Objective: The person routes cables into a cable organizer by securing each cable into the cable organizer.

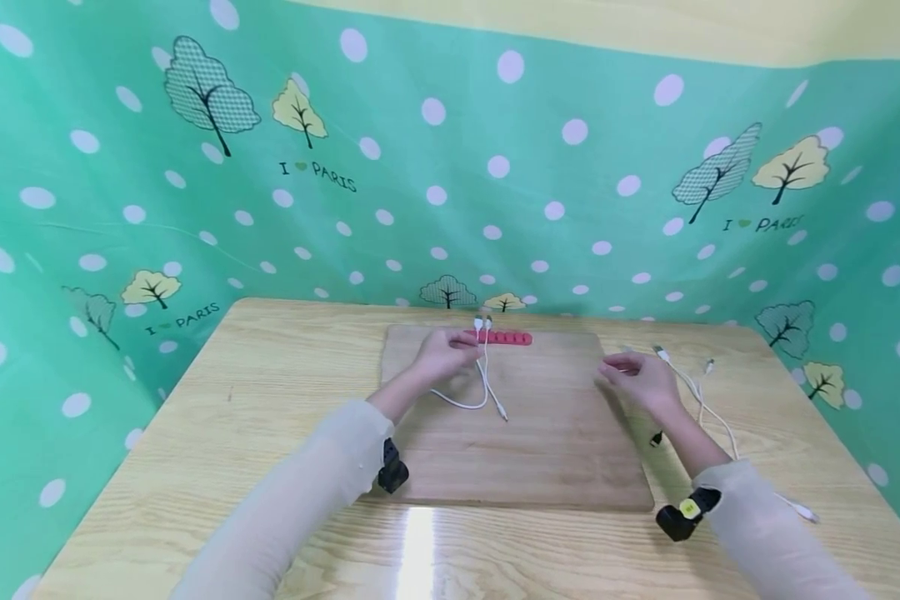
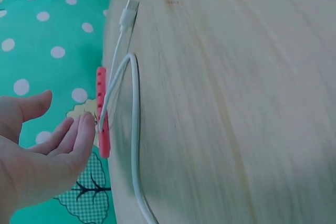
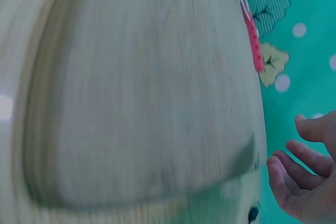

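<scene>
A red strip with a row of slots [image 1: 513, 338] lies along the far edge of the wooden board [image 1: 532, 450]. White cables [image 1: 484, 392] run from its left part, their plugs [image 1: 478, 322] pointing to the back; a loose plug [image 2: 127, 17] shows in the left wrist view. My left hand [image 1: 445, 353] is beside the strip's left end, thumb apart from the fairly straight fingers; whether the fingertips touch the strip I cannot tell. Over the board's far right corner hovers my right hand [image 1: 642, 382], fingers loosely bent, with nothing visible between them and the thumb [image 3: 312, 128].
Right of the board, more white cables [image 1: 720, 419] lie on the light wood table [image 1: 270, 367], partly under the right forearm. A black connector [image 1: 656, 439] is near the board's right edge. A green dotted cloth [image 1: 450, 217] hangs behind and at the sides.
</scene>
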`<state>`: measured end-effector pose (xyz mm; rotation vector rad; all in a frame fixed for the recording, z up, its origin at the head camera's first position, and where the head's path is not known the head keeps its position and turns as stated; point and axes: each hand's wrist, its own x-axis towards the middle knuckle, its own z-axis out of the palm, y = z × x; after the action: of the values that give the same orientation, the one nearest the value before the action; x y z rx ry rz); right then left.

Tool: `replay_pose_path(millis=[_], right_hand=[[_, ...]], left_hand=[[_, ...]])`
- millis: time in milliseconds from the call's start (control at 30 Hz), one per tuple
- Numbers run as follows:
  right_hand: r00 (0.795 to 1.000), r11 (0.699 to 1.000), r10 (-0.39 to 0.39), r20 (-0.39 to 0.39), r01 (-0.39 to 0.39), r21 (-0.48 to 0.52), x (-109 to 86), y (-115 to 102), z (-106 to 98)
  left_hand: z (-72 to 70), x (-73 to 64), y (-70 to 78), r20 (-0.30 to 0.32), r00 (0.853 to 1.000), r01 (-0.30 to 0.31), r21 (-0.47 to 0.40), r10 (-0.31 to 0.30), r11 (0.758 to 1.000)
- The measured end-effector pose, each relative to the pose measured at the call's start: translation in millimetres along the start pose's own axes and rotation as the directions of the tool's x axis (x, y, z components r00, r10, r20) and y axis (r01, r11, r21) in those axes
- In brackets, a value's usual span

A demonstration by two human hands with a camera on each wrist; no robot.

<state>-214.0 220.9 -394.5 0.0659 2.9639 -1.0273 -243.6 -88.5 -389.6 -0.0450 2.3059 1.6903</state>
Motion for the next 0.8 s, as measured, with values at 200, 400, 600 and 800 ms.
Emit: replay_pose_path(millis=[200,400,600,800], right_hand=[[1.000,0.998,0.001,-0.017,-0.002,-0.070,6.4,16,-13],[1.000,0.994,-0.003,-0.012,0.002,-0.110,12.4,31,-22],[1.000,0.989,0.005,0.005,-0.004,-0.149,16.4,43,-26],[1.000,0.989,0.021,-0.009,-0.022,-0.147,18.3,49,-25]], left_hand=[[5.4,-4.2,1.9,0.019,0.999,-0.035,0.054,0.034,0.998],[11.9,-7.2,5.7,0.049,0.998,-0.042,0.051,0.040,0.998],[18.8,-12.6,11.0,0.089,0.995,-0.055,0.047,0.051,0.997],[25.7,-14.8,11.1,0.115,0.992,-0.053,0.029,0.049,0.998]])
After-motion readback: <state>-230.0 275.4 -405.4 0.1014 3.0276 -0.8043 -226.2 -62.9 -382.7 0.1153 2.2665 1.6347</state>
